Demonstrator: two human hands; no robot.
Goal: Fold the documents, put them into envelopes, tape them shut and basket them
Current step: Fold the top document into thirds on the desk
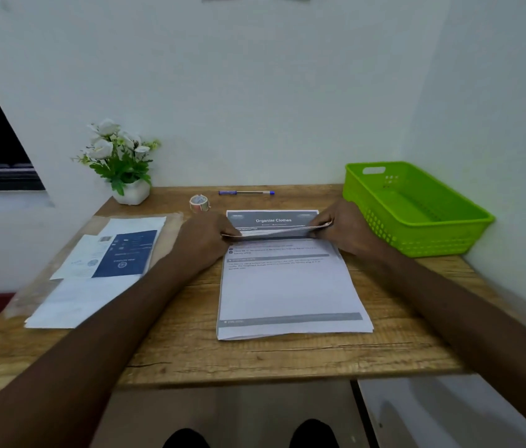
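Both hands work at the far end of the printed sheets: the left hand pinches the left corner of a raised paper edge, fingers curled on it, and the right hand pinches the right corner the same way. Between them the lifted sheet shows as a thin grey-and-white strip, hovering just above the stack.

Taking the wooden table as the landmark, the green basket sits at its far right corner and looks empty, so nothing has been basketed. The document stack lies at the table's middle — long axis running from the near edge toward the wall, its "Organize Clothes" heading at the far end, text upright to the person. The envelopes and papers lie on the table's left side, turned slightly off square, with a dark blue printed piece on top. I cannot tell whether any of them is already filled.

By my judgement the task is at its very start — the first fold is only being begun, or the top sheet is just being lifted; which of the two, the view does not settle. Folding, stuffing, taping and basketing all remain.

Smaller things: a potted white-flowered plant at the table's far left corner, a tape roll just beyond the stack, and a blue pen near the far edge, lying crosswise.
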